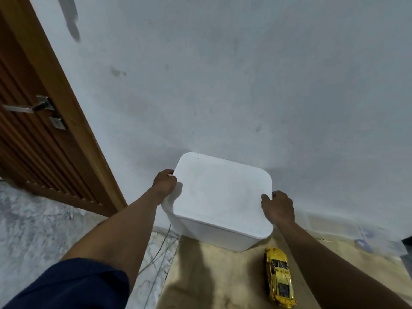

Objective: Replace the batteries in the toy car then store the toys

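Both hands (pixel 165 182) (pixel 278 207) at lid (pixel 223 192) edges

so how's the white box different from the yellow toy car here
The white box is plain, lidded and much bigger; the yellow toy car is small, shiny and detailed. The box is gripped at its lid edges by the left hand and right hand; the car lies untouched. The box sits against the wall; the car is nearer the person. Both rest on the same tan table.
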Available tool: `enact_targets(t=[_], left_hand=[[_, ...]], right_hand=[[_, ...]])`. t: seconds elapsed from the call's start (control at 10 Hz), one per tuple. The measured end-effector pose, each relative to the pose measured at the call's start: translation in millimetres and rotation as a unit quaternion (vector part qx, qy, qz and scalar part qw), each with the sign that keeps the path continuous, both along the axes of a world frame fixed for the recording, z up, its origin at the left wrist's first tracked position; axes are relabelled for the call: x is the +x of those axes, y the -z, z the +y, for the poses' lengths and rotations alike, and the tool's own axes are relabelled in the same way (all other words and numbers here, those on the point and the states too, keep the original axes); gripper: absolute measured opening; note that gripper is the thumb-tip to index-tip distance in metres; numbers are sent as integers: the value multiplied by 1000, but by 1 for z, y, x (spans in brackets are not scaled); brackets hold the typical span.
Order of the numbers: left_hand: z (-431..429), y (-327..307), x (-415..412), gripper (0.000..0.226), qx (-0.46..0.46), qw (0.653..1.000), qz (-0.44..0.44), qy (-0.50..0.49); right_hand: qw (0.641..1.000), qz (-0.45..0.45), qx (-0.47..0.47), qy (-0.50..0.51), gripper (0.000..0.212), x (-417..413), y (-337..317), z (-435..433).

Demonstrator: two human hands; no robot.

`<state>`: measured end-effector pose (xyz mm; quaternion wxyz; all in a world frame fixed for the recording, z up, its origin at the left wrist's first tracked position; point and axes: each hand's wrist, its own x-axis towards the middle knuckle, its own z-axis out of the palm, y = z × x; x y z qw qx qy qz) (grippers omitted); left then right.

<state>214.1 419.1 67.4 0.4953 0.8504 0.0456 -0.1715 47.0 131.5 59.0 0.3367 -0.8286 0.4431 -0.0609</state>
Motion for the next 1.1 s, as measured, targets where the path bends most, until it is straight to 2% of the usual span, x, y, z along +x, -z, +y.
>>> enact_targets(t=[0.1,0.2,0.3,0.5,0.6,0.7,0.9,1.0,1.1], left_hand=[[1,3,-2,47,-14,1000,5,12],[-6,4,3,65,69,993,-38,88],[-17,5,12,64,169,972,-79,142],[-29,19,5,54,227,949,-173,136],[-34,18,5,52,243,948,-167,123],[-32,18,4,52,231,954,-149,119],[-21,14,4,57,108,985,-85,107],[-12,11,-3,59,22,996,-46,69],[20,28,-28,54,-20,1000,-16,-11]], right_hand=[[999,-2,-25,-32,48,0,-1,10],[995,29,-61,-67,60,6,-2,16],[991,53,-89,-85,63,15,-3,16],[986,58,-125,-96,65,19,10,13],[984,66,-133,-97,64,21,13,12],[985,65,-126,-100,65,19,13,14],[986,85,-71,-125,69,9,6,11],[989,65,-21,-128,75,0,-1,-2],[991,21,18,-128,89,-28,-14,-11]])
